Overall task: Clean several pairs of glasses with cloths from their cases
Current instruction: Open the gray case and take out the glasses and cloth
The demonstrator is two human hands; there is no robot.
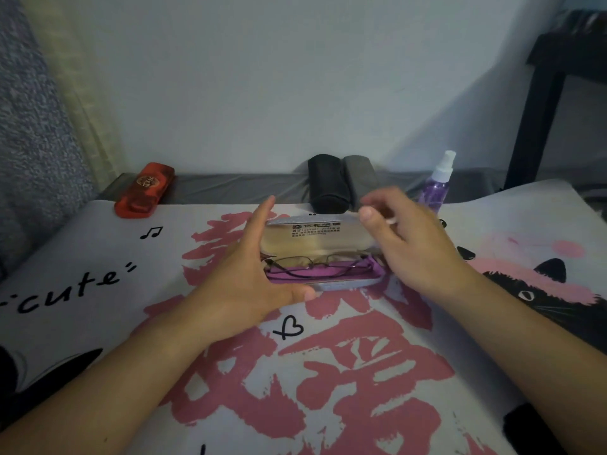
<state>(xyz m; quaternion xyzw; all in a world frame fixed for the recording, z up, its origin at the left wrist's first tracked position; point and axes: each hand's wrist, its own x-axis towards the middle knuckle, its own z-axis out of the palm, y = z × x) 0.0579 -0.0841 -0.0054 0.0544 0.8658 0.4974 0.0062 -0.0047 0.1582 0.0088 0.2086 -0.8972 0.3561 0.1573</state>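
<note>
Grey open case (345,284), glasses (308,266), purple cloth (325,273)

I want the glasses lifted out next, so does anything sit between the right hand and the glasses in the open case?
Nothing visible does. The case lid stands open, and the glasses lie uncovered on the purple cloth. The right hand hovers at the lid's right end.

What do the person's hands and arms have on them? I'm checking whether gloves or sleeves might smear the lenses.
Nothing visible. The left hand and right hand are bare, with no gloves, rings, watch or bracelets showing. Both forearms are uncovered down to the bottom edge of the picture, so no sleeve is in view. The fingernails look short and unpainted.
</note>
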